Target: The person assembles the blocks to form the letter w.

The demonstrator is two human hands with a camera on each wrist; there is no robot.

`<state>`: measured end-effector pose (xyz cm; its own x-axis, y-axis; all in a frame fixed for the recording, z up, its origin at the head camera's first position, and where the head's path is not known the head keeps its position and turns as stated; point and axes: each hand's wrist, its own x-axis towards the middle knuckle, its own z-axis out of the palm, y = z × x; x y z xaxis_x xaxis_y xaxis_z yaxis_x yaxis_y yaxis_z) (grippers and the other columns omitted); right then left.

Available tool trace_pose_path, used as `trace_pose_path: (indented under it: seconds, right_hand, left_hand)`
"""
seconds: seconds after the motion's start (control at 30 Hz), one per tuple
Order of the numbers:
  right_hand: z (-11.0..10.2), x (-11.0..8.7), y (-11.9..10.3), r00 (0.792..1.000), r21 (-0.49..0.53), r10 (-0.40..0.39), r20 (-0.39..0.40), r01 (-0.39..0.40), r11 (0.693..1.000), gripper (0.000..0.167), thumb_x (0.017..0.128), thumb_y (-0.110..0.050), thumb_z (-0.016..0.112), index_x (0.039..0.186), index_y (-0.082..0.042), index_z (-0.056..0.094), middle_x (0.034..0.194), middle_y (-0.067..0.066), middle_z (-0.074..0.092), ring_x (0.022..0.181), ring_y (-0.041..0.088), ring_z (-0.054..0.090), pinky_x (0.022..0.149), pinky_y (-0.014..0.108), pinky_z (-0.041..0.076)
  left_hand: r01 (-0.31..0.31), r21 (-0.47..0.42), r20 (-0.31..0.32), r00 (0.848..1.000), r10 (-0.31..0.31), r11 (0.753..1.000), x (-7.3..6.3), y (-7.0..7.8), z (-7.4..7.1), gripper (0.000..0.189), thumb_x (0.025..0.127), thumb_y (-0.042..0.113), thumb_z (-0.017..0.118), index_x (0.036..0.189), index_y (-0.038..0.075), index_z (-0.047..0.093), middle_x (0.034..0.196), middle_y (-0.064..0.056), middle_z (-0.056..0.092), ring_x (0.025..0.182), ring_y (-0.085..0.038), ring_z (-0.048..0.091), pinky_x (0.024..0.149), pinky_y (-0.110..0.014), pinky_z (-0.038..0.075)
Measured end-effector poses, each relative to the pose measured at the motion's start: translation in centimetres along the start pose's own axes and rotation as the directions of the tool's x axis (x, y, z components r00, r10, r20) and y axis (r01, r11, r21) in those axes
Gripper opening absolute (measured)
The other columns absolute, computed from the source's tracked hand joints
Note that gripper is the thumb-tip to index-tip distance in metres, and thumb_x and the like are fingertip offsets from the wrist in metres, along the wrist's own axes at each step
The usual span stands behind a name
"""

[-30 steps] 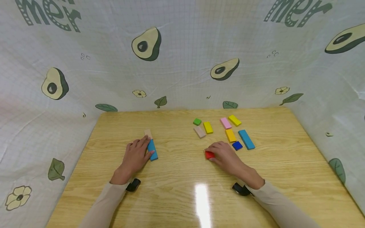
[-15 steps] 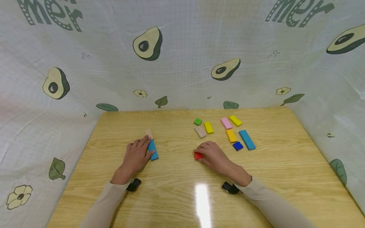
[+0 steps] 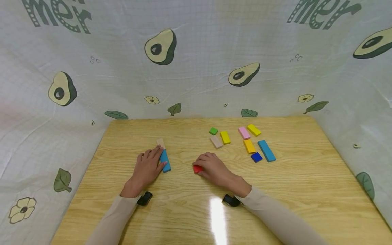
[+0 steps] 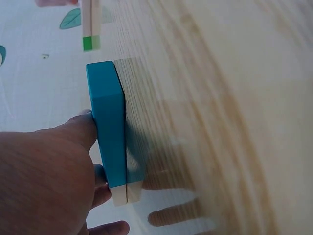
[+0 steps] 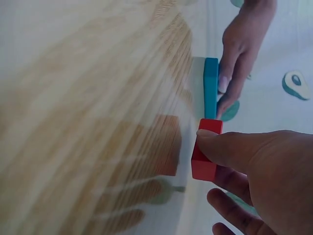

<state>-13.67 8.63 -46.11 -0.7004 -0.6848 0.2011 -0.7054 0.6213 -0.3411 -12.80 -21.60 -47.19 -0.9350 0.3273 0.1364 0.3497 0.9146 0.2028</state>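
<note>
A light blue block [image 3: 164, 160] lies flat on the table, end to end with a pale wooden block [image 3: 160, 143]. My left hand [image 3: 147, 166] rests on this pair, its thumb on the blue block and its fingertips near the joint. The left wrist view shows the thumb [image 4: 80, 128] against the blue block from one side. Further right, my right hand [image 3: 214, 170] pinches a red block [image 3: 197, 168] between thumb and fingers, low over the table. In the right wrist view the red block [image 5: 205, 152] overlaps the near end of the blue one.
Behind and right of my right hand lie a green block [image 3: 213, 131], a pale block [image 3: 216, 142], yellow blocks, a pink block [image 3: 244, 132], an orange block [image 3: 249, 146], a dark blue block [image 3: 256, 157] and a longer blue block [image 3: 266, 150]. A patterned cloth [image 3: 196, 68] hangs behind the table.
My right hand has slid left with the red block, from near the dark blue block toward the left hand. The left hand stays in place on its blocks.
</note>
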Motion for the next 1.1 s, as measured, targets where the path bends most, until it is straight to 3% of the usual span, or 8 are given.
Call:
trace_pose_path:
  seconds: [0.57,1.1]
  right_hand:
    - [2.0,3.4,-2.4,1.000,0.024,0.024,0.011,-0.024,0.999,0.026,0.095,-0.015,0.082,0.120,-0.009,0.079,0.117,0.005,0.074,0.112,0.027,0.062,0.103,0.046,0.050]
    - [3.3,4.5,-3.7,1.000,-0.033,0.018,0.008,-0.018,0.999,0.025,0.094,-0.016,0.083,0.118,-0.012,0.080,0.118,0.003,0.075,0.112,0.025,0.064,0.105,0.045,0.050]
  left_hand:
    - [0.061,-0.015,0.085,0.995,-0.060,0.998,0.3,0.5,-0.7,0.062,0.108,0.032,0.063,0.158,0.000,0.047,0.164,-0.021,0.042,0.141,-0.048,0.045,0.112,-0.068,0.035]
    - [0.059,0.003,0.060,0.996,-0.059,0.998,0.1,0.5,-0.3,0.061,0.107,0.033,0.064,0.157,0.001,0.048,0.163,-0.020,0.044,0.141,-0.047,0.046,0.111,-0.067,0.037]
